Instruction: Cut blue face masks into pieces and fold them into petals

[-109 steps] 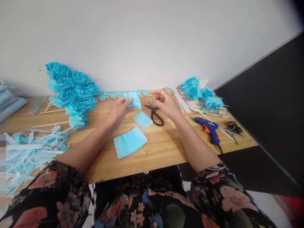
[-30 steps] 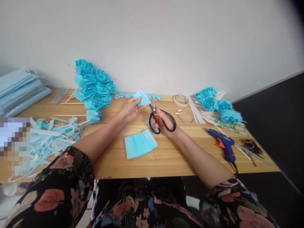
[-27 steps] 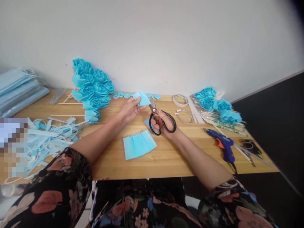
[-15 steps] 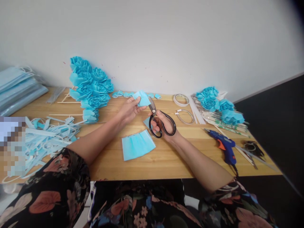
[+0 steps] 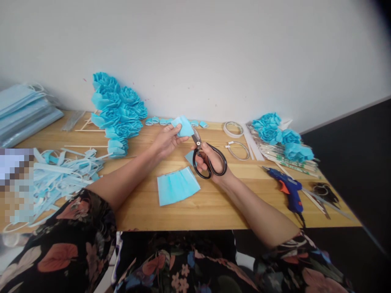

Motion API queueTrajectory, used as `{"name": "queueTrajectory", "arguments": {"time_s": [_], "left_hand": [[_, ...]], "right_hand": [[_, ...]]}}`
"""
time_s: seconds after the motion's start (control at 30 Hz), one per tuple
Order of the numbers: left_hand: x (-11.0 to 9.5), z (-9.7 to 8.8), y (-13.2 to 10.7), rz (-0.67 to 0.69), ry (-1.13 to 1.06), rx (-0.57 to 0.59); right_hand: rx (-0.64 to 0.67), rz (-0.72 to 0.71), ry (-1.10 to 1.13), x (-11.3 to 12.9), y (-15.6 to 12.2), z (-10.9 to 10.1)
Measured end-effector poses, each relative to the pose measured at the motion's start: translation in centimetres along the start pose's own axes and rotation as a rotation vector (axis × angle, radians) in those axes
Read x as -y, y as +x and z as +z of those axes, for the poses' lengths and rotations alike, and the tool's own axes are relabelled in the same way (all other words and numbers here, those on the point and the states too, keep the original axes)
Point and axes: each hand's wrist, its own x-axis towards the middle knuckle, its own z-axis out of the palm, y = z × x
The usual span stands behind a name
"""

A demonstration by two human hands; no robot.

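Observation:
My left hand (image 5: 166, 140) pinches a small folded piece of light blue mask fabric (image 5: 183, 125) above the wooden table (image 5: 214, 203). My right hand (image 5: 210, 160) grips black-handled scissors (image 5: 204, 156), fingers through the loops, with the blades pointing up at the fabric's right edge. A larger pleated blue fabric piece (image 5: 177, 185) lies flat on the table just below both hands. A smaller blue scrap (image 5: 189, 156) lies partly hidden behind the scissors.
Blue fabric roses (image 5: 117, 112) pile at the back left, and more roses (image 5: 282, 136) on sticks lie at the right. Tape rolls (image 5: 233, 129), a blue glue gun (image 5: 288, 189), cut strips (image 5: 61, 173) and stacked masks (image 5: 21, 116) surround the work spot.
At first my right hand was empty with the scissors lying on the table; it has since picked them up and brought the blades to the fabric. Over the last second both hands barely moved.

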Motion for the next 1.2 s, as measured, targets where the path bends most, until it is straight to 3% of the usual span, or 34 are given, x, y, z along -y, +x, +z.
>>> {"name": "queueTrajectory", "arguments": {"time_s": [0.4, 0.7, 1.2], "left_hand": [[-0.5, 0.4, -0.3, -0.034, 0.005, -0.012], [-0.4, -0.2, 0.0, -0.016, 0.048, -0.007], [0.1, 0.2, -0.4, -0.009, 0.143, 0.103]], "right_hand": [[-0.007, -0.027, -0.062, -0.5, 0.0, -0.3], [0.146, 0.052, -0.019, 0.2, -0.4, -0.6], [0.144, 0.052, -0.057, 0.6, -0.3, -0.6]]}}
